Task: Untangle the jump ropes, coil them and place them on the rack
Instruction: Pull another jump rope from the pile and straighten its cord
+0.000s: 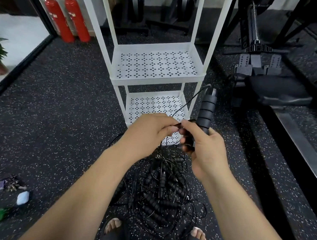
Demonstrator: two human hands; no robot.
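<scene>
Barely started, I'd say. The left hand (149, 130) is pinching the thin black cord (184, 105) of one jump rope, while the rest of the ropes sit in one big knotted heap (159, 197) on the floor (62, 114) between the feet. That heap is just in front of the white rack (156, 79), and neither visible shelf has a rope on it yet. The right hand (205, 151) is curled round that rope's foam handle (207, 109), held upright near the rack's leg, so it looks like one rope is being teased free, with all the coiling and shelving left to do.
</scene>
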